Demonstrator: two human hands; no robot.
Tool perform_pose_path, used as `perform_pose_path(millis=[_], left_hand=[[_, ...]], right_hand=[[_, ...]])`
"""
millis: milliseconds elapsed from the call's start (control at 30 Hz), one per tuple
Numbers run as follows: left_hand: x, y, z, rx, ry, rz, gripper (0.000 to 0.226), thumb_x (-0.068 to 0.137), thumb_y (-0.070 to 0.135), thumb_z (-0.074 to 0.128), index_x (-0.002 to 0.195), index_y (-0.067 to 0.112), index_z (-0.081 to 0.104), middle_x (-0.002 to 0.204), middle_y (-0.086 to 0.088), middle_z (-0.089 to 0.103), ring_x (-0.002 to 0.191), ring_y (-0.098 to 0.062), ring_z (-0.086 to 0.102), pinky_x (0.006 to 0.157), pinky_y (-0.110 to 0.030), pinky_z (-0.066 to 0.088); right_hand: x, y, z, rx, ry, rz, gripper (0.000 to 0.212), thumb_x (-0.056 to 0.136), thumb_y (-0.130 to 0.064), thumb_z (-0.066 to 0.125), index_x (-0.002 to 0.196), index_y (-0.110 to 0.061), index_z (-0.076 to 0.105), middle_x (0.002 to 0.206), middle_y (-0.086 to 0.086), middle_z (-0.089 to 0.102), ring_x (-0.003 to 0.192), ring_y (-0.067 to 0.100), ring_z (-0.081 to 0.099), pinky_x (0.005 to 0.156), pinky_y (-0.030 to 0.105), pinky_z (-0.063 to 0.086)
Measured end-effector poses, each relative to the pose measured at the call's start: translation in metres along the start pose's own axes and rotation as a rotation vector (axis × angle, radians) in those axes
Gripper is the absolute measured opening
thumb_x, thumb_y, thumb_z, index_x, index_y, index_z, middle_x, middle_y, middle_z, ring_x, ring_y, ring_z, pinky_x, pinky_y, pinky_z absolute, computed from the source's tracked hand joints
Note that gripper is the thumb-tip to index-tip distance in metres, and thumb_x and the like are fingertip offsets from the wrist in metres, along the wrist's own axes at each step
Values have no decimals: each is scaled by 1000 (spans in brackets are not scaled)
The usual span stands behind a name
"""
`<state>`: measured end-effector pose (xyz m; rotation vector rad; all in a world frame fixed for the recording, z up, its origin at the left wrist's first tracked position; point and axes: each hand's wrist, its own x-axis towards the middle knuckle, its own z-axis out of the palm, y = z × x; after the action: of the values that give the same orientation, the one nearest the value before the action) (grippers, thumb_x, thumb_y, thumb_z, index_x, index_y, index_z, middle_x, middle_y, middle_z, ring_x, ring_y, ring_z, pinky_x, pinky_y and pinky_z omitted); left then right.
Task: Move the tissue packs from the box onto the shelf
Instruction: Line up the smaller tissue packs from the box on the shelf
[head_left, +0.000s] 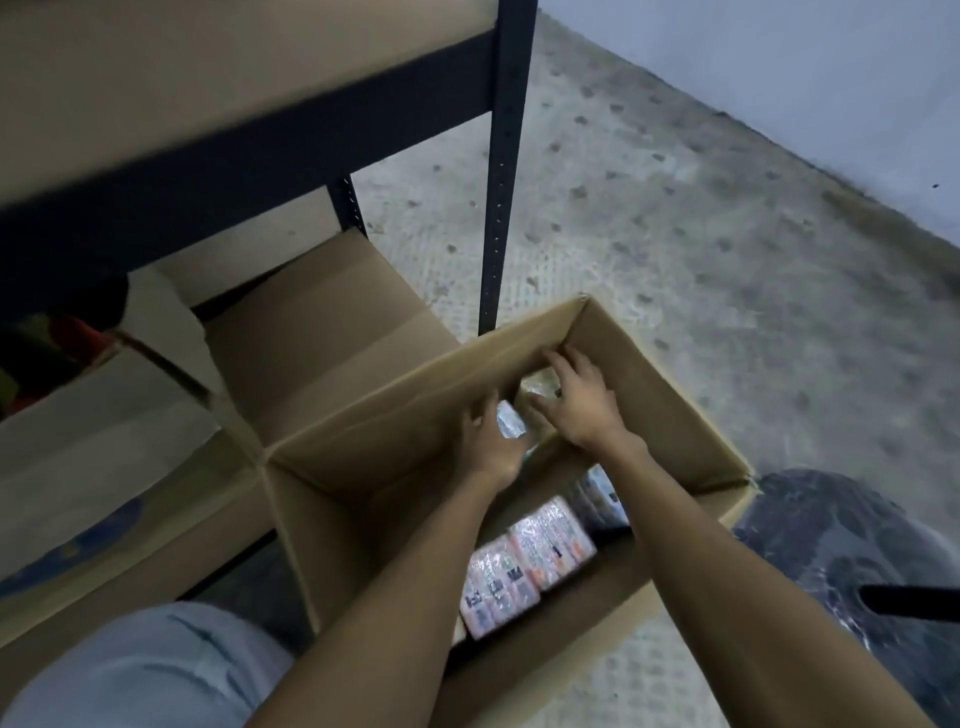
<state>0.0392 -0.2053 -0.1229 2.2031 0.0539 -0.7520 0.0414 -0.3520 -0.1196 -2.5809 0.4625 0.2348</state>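
An open cardboard box (665, 384) stands on the floor below me. Both my hands reach deep into its far end. My left hand (491, 447) curls against a shiny wrapped tissue pack (511, 423), and my right hand (576, 400) lies over the same pack from the right. Whether the pack is lifted off the bottom is hidden. More tissue packs (524, 561) with pink and white wrapping lie at the near end of the box. The shelf (156, 104) with a tan board and dark metal frame rises at the upper left.
A dark shelf post (501, 171) stands just behind the box. Other cardboard boxes (311, 332) sit on the low shelf level at left. A dark round thing (857, 551) lies at right on the speckled floor. My knee (145, 670) is at the bottom left.
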Motion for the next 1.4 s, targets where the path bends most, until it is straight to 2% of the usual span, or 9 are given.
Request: perform_pose_path(millis=[167,267,433,500,633,833,1100,1233,1400], left_hand=[[8,-7,16,70,31,-22,80,73,55,71,140,39,30,144,-12,25,131,-38,34,104,-49,38],[6,-15,15,34,66,-62,72,68,53,75,126,33,38,132,-13,32,120,-37,44,97,-45,44],[-2,-33,10,-79,167,-168,65,61,52,80,105,30,39,120,-9,38,108,-35,51,94,-46,45],[-4,-41,7,-122,219,-184,61,65,42,81,109,28,41,120,-9,40,107,-36,52,92,-45,47],[-7,-47,-4,-193,214,-178,73,73,21,80,136,27,45,135,-12,39,121,-35,47,98,-37,43],[-26,-44,-31,-90,211,-102,46,68,20,82,109,18,63,115,-11,53,107,-32,56,92,-34,49],[-68,-25,-84,-7,245,78,44,59,27,84,99,27,66,100,3,58,91,-17,58,81,-24,45],[-101,-13,-113,-25,258,155,42,49,35,80,87,29,64,92,9,65,83,-14,63,79,-29,53],[-146,-1,-153,-72,284,278,52,43,42,76,92,29,67,88,12,69,82,-12,65,76,-31,55]], right_hand=[[7,0,11,-110,-20,-6,58,86,-53,55,140,-38,39,151,2,26,137,24,21,103,52,35],[7,-3,17,-85,-32,19,54,83,-53,58,132,-37,45,144,0,29,128,28,31,99,52,37],[0,4,26,-56,-37,91,54,78,-48,66,120,-27,40,131,6,30,113,37,43,91,52,42],[-4,6,26,-76,-43,105,54,79,-45,69,119,-25,39,129,8,30,112,38,44,88,52,44],[-16,7,23,-82,-37,110,54,77,-40,72,120,-29,42,131,8,30,111,39,46,89,50,47],[-39,2,8,-61,-20,96,56,73,-41,74,123,-30,50,134,5,33,112,35,51,91,48,48],[-81,-18,-33,24,68,65,52,72,-46,74,117,-34,53,135,-3,33,112,28,52,88,40,47],[-106,-40,-62,51,143,12,53,70,-47,75,117,-36,54,136,-3,35,113,24,53,90,40,46],[-139,-69,-100,76,260,-84,55,67,-50,77,116,-34,56,135,-2,38,108,21,55,88,41,49]])
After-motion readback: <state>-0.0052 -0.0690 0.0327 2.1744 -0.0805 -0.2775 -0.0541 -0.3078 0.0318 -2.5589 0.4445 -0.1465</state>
